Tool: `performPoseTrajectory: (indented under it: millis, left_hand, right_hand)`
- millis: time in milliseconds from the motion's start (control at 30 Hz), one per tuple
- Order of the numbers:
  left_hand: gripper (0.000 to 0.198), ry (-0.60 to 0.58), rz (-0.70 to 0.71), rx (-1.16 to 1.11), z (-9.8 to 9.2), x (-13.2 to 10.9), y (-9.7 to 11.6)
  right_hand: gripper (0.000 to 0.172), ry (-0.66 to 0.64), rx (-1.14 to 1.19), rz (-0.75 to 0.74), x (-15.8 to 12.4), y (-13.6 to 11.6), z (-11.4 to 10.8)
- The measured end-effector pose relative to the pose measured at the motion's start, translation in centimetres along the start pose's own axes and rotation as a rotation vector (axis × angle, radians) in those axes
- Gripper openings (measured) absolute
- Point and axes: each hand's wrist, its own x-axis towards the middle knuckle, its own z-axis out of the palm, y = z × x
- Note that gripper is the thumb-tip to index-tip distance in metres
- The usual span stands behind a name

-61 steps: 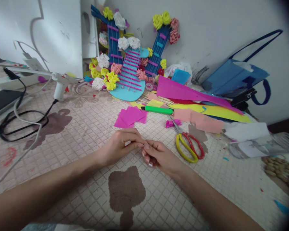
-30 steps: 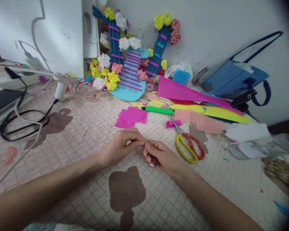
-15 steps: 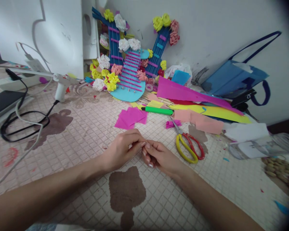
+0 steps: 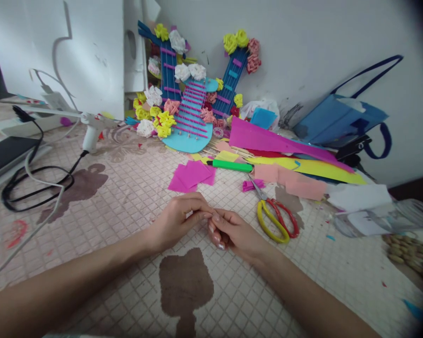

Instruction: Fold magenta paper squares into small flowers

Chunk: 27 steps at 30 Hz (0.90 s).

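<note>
My left hand (image 4: 181, 218) and my right hand (image 4: 232, 230) meet at the fingertips above the table, both with pinched fingers. Whatever lies between the fingertips is hidden or too small to name. Just beyond them lies a loose stack of magenta paper squares (image 4: 190, 176). To the right of my right hand rest scissors (image 4: 273, 216) with one yellow and one red handle, blades pointing away. By the blade tips sits a small rolled magenta paper piece (image 4: 253, 185). A green marker-like tool (image 4: 232, 165) lies behind the squares.
Paper guitars with crepe-like flowers (image 4: 188, 117) lean against the wall. A white glue gun (image 4: 90, 134) with a black cord (image 4: 38, 206) stands at left. Coloured sheets (image 4: 282, 141), a blue bag (image 4: 338, 117), a clear plastic container (image 4: 366, 220) and a pile of nuts (image 4: 405, 251) occupy the right.
The fingertips shift very slightly against each other while both hands stay together in the same place. The whole view has tilted a little; the objects on the table keep their places.
</note>
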Motion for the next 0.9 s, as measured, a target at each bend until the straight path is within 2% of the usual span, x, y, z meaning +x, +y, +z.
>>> performPoseTrajectory:
  millis: [300, 533, 733, 900]
  left_hand:
    - [0.016, -0.005, 0.075, 0.062, 0.2, -0.1, 0.2]
    - [0.015, 0.009, 0.036, -0.009, 0.3, -0.1, -0.1]
    - [0.016, -0.009, 0.035, 0.016, 0.4, -0.1, 0.1]
    - [0.016, -0.013, -0.052, 0.052, 1.1, -0.3, 0.3]
  right_hand:
    - [0.039, -0.025, -0.031, 0.002, 0.0, 0.0, -0.1]
    - [0.034, -0.045, 0.022, -0.018, -0.2, 0.0, -0.1]
    - [0.036, -0.058, 0.017, -0.03, 0.0, 0.2, -0.5]
    - [0.04, -0.001, -0.062, 0.001, 0.1, 0.2, -0.1]
